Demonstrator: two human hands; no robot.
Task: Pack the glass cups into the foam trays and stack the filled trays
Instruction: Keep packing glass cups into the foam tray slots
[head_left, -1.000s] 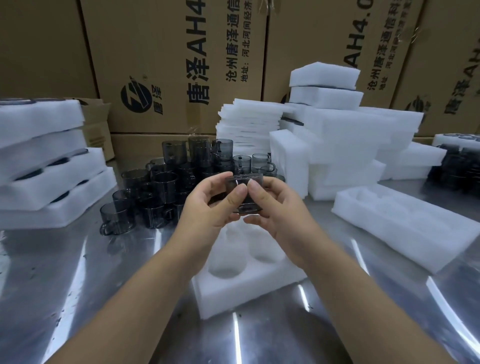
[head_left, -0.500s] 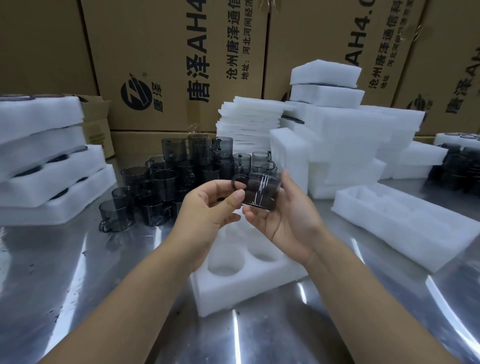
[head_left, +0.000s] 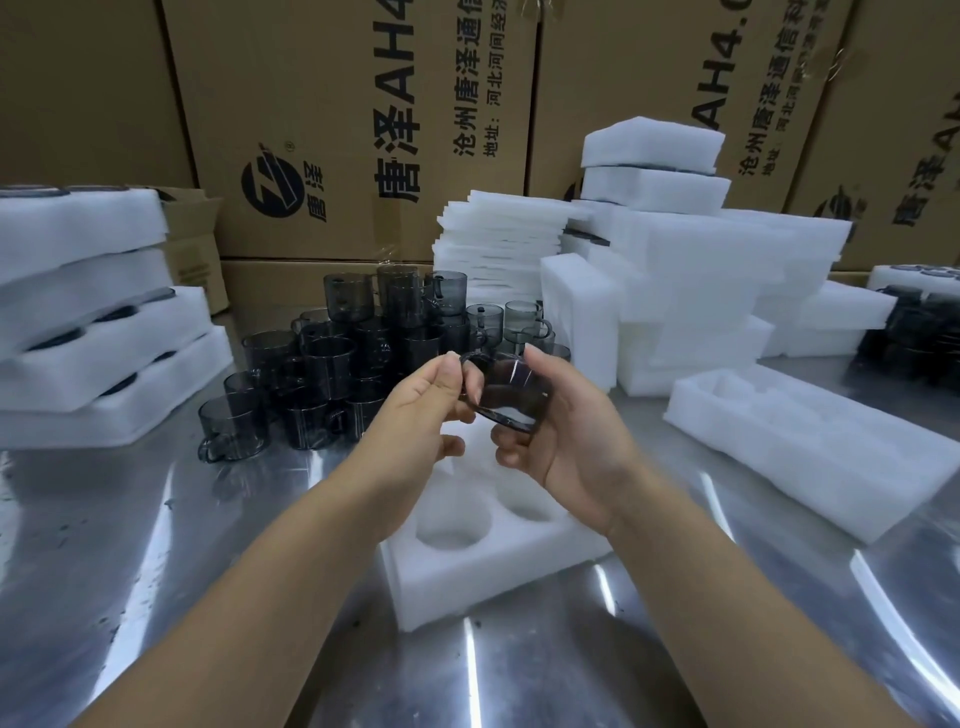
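Above the foam tray (head_left: 493, 587), both hands share one smoked glass cup (head_left: 514, 389). Right hand (head_left: 569, 447) curls round the cup's body; left hand (head_left: 415, 410) pinches the handle loop between thumb and forefinger. Cup lies tilted, long axis slanted, not upright. The tray's bare pockets sit directly beneath. Judgement: right hand is better placed to lower it once righted.

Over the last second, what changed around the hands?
The glass cup was tipped from upright onto its side; the right hand shifted from a fingertip pinch to cradling its body, while the left hand pinches its handle end. The foam tray and cup pile stayed put.
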